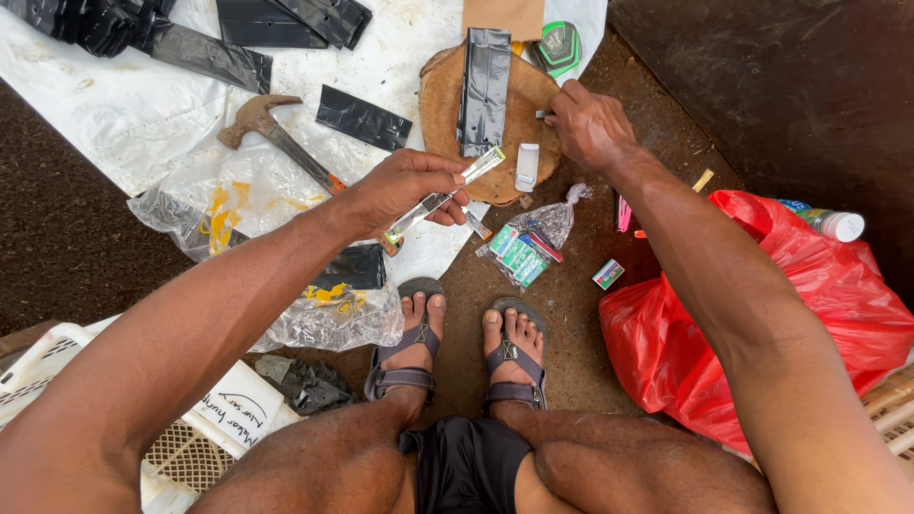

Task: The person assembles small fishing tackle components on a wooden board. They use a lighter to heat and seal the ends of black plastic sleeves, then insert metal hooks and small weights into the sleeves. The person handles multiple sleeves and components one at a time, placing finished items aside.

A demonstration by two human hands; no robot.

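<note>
Dirt floor [571,324], white plastic sheet [124,105], round wood block [443,105], hands [400,186] above

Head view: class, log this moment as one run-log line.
left hand: holds open stapler | right hand: on wooden block, small metal piece | black bag strip: on block | hammer: untouched

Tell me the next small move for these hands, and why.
Probably bring the right hand back to the open stapler in the left hand. The stapler is held open above the ground, while the right hand's fingers pinch something small at the edge of the round wooden block, likely staples to load.
</note>
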